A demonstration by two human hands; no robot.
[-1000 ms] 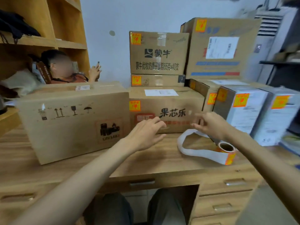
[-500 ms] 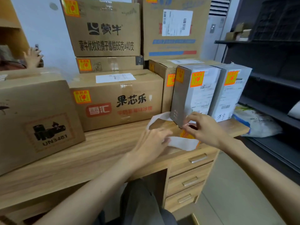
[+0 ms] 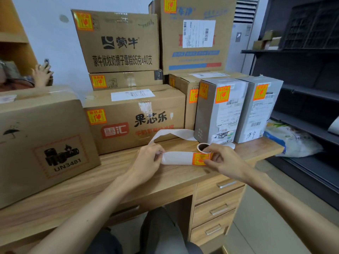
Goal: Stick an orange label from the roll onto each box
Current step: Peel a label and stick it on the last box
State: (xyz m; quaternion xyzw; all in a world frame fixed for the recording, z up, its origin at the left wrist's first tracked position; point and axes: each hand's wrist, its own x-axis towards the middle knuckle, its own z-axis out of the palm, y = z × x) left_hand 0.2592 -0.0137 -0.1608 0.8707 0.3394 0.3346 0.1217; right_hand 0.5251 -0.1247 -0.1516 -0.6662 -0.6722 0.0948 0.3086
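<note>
My knees point(image 3: 161, 233) sit under the desk point(image 3: 91, 191) at 6 o'clock, and the drawers point(image 3: 216, 209) are at 5 o'clock. Both forearms reach forward over the desk's front edge.

My left hand point(image 3: 146, 162) pinches the free end of the white backing strip point(image 3: 176, 158) between thumb and fingertips. My right hand point(image 3: 225, 162) grips the label roll point(image 3: 203, 147). Its fingers curl round the roll and its thumb lies at the edge of the orange label point(image 3: 200, 159), where the strip leaves the roll. The roll is at 3 o'clock of the left hand, low over the desk top. I cannot tell whether it touches the wood. The strip runs straight between the two hands, and its loose tail loops away toward 12 o'clock.

The UN3481 carton point(image 3: 42, 140) stands on the desk at 9 o'clock. The centre carton point(image 3: 135, 118) stands at 12 o'clock with an orange sticker on its upper left front corner. Two grey boxes point(image 3: 222, 110) stand upright side by side at 1 o'clock, each with an orange sticker near the top. Behind them the stacked cartons point(image 3: 119, 41) also carry orange stickers.

Farther off at 10 o'clock, another person's hand point(image 3: 42, 74) holds a phone. The black shelving point(image 3: 302, 92) is at 3 o'clock, with a plastic bag point(image 3: 291, 142) on it.
</note>
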